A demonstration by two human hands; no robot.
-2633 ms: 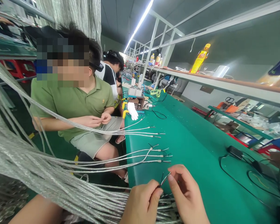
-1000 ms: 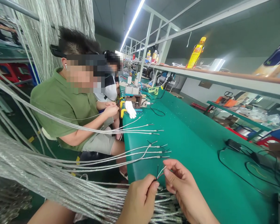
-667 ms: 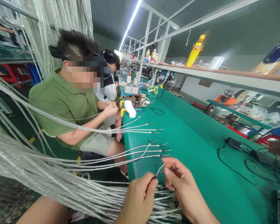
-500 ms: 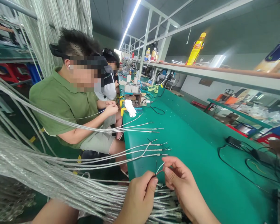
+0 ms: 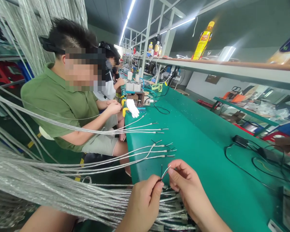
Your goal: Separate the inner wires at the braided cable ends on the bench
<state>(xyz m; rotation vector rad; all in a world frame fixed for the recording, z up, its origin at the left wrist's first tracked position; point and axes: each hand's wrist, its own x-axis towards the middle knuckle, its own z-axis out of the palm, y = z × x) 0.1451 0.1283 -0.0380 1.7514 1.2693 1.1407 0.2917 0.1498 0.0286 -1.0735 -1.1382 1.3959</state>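
Low in the head view, my left hand (image 5: 143, 201) pinches a cable near its stripped end, thumb pressed against the forefinger. Thin black, white and red wires (image 5: 164, 174) fan out above that grip. The black one stands up on its own. My right hand (image 5: 187, 182) is closed at the thumb and forefinger on the tips of the white and red wires, which run close together. Below both hands lies a thick bundle of silvery braided cables (image 5: 99, 196), its ends partly hidden by my hands.
Several separate cables (image 5: 145, 149) lie over the edge of the green table (image 5: 198, 141). Farther along are a white glove (image 5: 132, 108) and a small machine (image 5: 136, 93). A co-worker (image 5: 55, 103) sits at left. Black adapters with cords (image 5: 243, 141) lie at right beneath a shelf (image 5: 207, 67).
The white and red wires, spread apart before, now lie close together at my right fingertips. The view has shifted slightly; my left hand keeps its grip.
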